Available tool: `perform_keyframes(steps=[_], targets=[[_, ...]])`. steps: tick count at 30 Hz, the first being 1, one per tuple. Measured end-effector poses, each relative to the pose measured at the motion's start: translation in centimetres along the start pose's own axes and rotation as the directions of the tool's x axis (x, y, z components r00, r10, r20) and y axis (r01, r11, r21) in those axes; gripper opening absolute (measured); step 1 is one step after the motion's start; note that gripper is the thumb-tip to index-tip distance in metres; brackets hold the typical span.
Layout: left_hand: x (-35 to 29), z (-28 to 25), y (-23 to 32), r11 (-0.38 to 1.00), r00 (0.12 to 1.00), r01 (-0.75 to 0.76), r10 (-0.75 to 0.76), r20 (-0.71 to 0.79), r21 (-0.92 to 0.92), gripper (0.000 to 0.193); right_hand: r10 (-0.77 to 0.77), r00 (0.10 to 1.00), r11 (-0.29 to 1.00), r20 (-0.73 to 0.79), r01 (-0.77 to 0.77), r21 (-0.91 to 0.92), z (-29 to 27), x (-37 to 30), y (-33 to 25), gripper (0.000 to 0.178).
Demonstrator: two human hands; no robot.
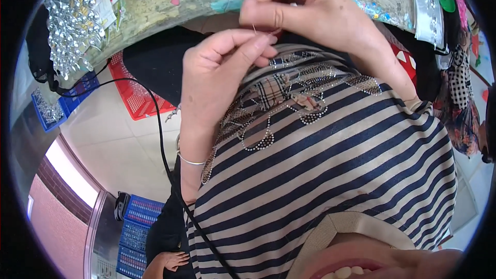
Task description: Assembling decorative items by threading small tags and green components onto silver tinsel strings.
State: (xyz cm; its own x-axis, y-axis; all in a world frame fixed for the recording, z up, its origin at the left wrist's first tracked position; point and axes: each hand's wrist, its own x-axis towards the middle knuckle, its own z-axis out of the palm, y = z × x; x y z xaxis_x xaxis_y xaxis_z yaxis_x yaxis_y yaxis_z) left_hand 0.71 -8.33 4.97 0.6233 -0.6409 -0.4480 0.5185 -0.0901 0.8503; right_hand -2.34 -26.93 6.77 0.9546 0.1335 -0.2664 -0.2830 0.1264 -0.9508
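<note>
Both hands are raised close together in front of my striped, bead-trimmed top [330, 165]. My left hand [217, 77], with a thin silver bangle on its wrist, pinches thumb against forefinger around a fine needle [253, 28] whose tip sticks up between the hands. My right hand [305, 10] hovers just above and to the right. Its fingers are curled and its thumb and forefinger are pinched at the needle's end, apparently on a very thin thread that is hard to make out. The fingertips of the two hands nearly touch.
A worktable edge [155, 5] crosses the top, strewn with shiny bead strands [70, 20] and trim. Below on the floor are a red mesh basket [135, 95], blue trays [137, 222] and a black cable [161, 144]. Another person's hand [173, 261] shows at the bottom.
</note>
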Motion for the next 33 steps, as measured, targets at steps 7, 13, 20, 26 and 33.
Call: perform_keyframes(steps=[7, 13, 20, 26, 33], targets=[[0.2, -0.1, 0.3, 0.991, 0.993, -0.109, 0.105, -0.058, -0.078, 0.022, 0.121, 0.983, 0.988, -0.141, -0.106, 0.110, -0.5, 0.8, -1.3, 0.013], [0.7, 0.8, 0.9, 0.956, 0.955, -0.278, 0.265, -0.135, -0.088, 0.023, -0.024, 0.991, 0.988, -0.132, 0.044, 0.149, 0.2, -0.5, -1.2, 0.012], [-0.2, 1.9, 0.1, 0.966, 0.954, -0.242, 0.221, -0.201, -0.089, 0.017, -0.039, 0.990, 0.987, -0.134, 0.059, 0.148, 0.2, -2.3, -0.4, 0.011], [-0.8, 2.6, -0.1, 0.973, 0.964, -0.207, 0.185, -0.188, -0.103, 0.014, 0.062, 0.986, 0.964, -0.153, -0.020, 0.264, -0.8, -3.9, 0.5, 0.023], [-1.4, 3.5, -0.6, 0.985, 0.971, -0.167, 0.156, -0.181, -0.045, 0.014, 0.033, 0.991, 0.953, -0.132, 0.009, 0.302, -1.4, -5.5, 2.3, 0.025]])
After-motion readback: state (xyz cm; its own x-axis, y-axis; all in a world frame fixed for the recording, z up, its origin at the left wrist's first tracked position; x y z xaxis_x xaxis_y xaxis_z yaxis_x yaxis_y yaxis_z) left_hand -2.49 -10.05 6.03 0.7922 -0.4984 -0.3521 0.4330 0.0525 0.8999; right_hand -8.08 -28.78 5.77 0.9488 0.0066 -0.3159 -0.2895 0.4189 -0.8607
